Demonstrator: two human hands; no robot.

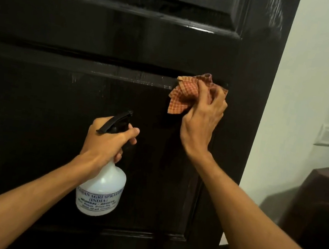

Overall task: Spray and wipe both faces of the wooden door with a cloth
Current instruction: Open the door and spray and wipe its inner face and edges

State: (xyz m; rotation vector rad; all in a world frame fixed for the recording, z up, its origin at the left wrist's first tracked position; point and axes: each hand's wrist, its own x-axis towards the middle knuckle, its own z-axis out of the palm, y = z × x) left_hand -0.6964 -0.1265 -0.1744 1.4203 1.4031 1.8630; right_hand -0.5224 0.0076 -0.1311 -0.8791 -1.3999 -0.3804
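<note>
Body in view: two arms and their hands only. The left hand point(107, 143) and right hand point(199, 125) are bare across fingers, backs and wrists. The left forearm point(31, 194) and right forearm point(252, 218) are uncovered along their whole visible length, down to the frame edge. Tendon ridges point(203, 115) and knuckles stand out on the back of the right hand. The left thumbnail point(136, 130) is short and plain. Both forearms are lean.
</note>
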